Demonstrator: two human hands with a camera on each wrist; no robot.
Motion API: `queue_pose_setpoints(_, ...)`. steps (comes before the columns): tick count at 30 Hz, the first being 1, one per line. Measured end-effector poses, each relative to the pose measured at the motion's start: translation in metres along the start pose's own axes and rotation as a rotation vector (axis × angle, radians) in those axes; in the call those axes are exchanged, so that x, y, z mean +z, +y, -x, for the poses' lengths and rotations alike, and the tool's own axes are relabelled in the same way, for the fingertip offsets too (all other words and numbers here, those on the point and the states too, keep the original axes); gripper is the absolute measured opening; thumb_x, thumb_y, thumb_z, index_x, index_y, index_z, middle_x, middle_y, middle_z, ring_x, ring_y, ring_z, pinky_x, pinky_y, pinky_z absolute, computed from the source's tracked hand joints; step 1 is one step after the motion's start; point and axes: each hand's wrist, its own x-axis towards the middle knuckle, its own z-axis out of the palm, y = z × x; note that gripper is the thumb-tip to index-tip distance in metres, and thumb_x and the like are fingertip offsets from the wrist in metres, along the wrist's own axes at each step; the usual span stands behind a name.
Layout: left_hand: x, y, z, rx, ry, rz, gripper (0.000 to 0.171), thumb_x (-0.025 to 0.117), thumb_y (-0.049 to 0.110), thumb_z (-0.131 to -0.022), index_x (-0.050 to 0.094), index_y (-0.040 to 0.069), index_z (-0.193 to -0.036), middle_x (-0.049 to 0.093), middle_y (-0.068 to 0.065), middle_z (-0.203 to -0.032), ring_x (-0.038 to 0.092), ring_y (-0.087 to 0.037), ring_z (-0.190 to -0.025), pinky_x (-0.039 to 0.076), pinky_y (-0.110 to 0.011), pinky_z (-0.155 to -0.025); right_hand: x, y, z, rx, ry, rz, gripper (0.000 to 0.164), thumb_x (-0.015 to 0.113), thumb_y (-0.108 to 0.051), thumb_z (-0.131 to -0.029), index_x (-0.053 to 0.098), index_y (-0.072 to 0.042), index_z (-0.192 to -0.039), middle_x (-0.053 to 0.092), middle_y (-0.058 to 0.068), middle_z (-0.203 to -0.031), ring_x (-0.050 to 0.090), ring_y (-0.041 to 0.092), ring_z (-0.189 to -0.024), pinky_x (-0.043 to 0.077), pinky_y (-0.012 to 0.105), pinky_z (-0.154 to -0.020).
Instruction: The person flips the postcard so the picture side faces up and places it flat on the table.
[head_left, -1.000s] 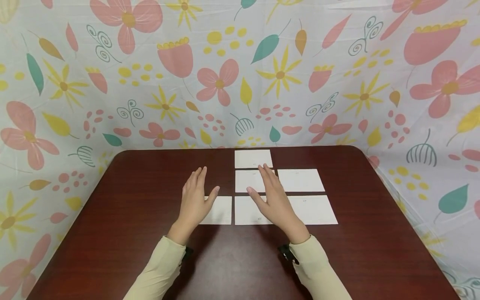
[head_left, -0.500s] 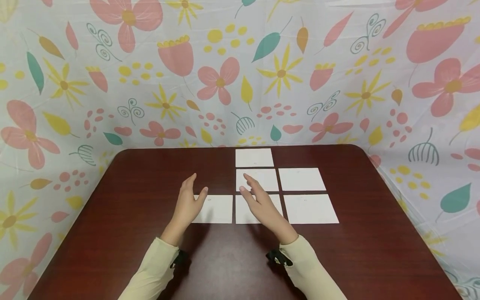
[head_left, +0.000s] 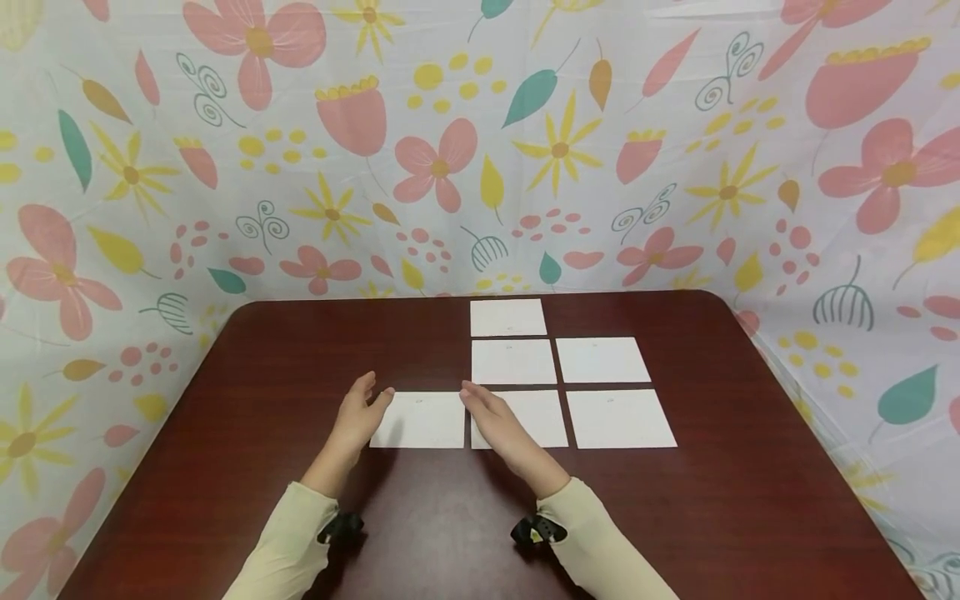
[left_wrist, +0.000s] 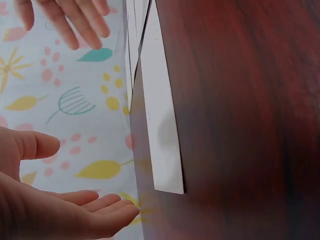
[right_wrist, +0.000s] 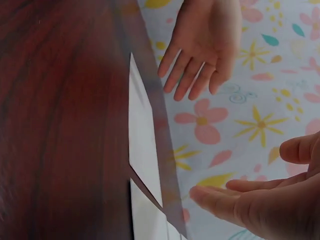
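My left hand (head_left: 356, 419) hovers over the left end of the near row of white cards, its fingers relaxed and holding nothing. Beside it lies the near-left card (head_left: 423, 419), with a tiny mark near its top edge. My right hand (head_left: 504, 429) is held above the near-middle card (head_left: 542, 417) and partly hides it in the head view, palm facing inward. In the left wrist view the left hand's fingers (left_wrist: 107, 215) and thumb are spread apart. The right wrist view likewise shows the right thumb (right_wrist: 297, 150) away from the fingers.
More white cards lie flat: a near-right card (head_left: 621, 419), a middle-row pair, left card (head_left: 513, 362) and right card (head_left: 602, 360), and a far card (head_left: 507, 317). Thin gaps separate them on the dark reddish table (head_left: 262, 500). A flowered cloth (head_left: 438, 167) hangs behind.
Both hands have drawn back toward the near edge and shifted left, uncovering the middle-row left card and more of the near-row cards. The cards stay where they were.
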Motion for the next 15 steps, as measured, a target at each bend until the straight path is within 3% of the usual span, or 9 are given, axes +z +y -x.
queue_pose_setpoints(7, -0.002, -0.003, -0.001, -0.046, -0.026, 0.022, 0.062, 0.047, 0.021, -0.100, 0.020, -0.008, -0.148, 0.023, -0.028, -0.152, 0.023, -0.045, -0.139, 0.025, -0.056, -0.110, 0.009, 0.004, 0.001, 0.055, -0.023, -0.009, 0.061, 0.037, -0.037, -0.104, 0.035, 0.011, -0.142, 0.036, 0.025, -0.148, 0.028, 0.038, -0.140, 0.022, 0.050, -0.113)
queue_pose_setpoints(15, -0.002, -0.009, -0.001, -0.083, -0.051, -0.003, 0.065, 0.048, 0.019, -0.099, 0.017, -0.009, -0.148, 0.021, -0.033, -0.150, 0.021, -0.048, -0.138, 0.024, -0.057, -0.110, 0.017, 0.006, 0.001, 0.084, -0.020, -0.002, 0.060, 0.038, -0.035, -0.103, 0.040, 0.012, -0.138, 0.042, 0.027, -0.143, 0.034, 0.039, -0.136, 0.027, 0.051, -0.110)
